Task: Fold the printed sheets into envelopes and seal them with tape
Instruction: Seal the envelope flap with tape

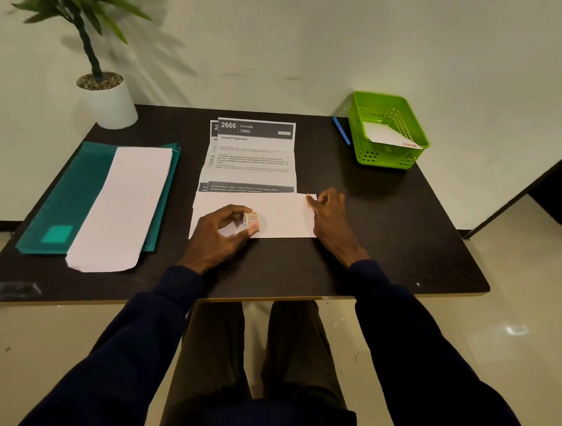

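White flap folded up on the front printed sheet is your anchor; two sheets there, the second sheet peeking out left. Your left hand grips one tape roll standing on the flap. Your right hand curls at its right edge, can't tell if it's pinching. Back right of the flap: one green basket holding one folded paper, one blue pen slightly nearer.

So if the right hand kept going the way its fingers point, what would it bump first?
Probably the folded white sheet: the right hand points up-left and seems to touch its corner. Beyond that lies the printed sheet.
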